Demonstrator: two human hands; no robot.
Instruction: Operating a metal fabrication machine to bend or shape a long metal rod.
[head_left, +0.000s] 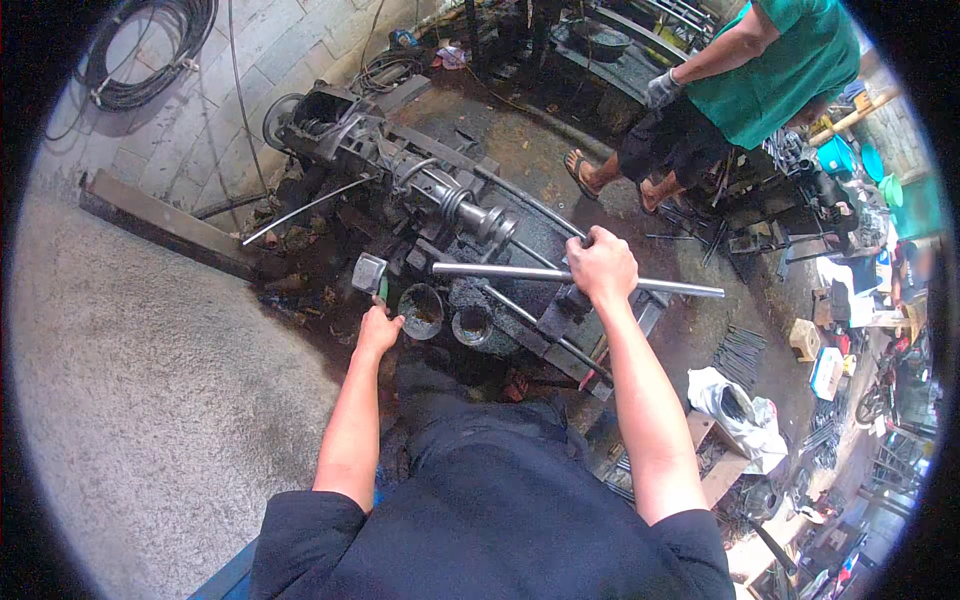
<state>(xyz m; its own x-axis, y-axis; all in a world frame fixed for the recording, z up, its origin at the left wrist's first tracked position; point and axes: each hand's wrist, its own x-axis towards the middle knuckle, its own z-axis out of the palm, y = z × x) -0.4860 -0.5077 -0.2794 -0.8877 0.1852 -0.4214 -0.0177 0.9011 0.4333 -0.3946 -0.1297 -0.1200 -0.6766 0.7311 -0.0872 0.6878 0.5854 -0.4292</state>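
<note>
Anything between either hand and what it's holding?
Nothing visible. The right hand wraps directly over the metal rod; the left hand is on the green-handled tool. Undersides of both grips are hidden.

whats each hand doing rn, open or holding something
Left hand: closed, holding a green-handled tool.
Right hand: closed around a metal rod.

Room lies left of the left fingers [377, 313]; rightward a metal rod [520, 274] obstructs.
</note>
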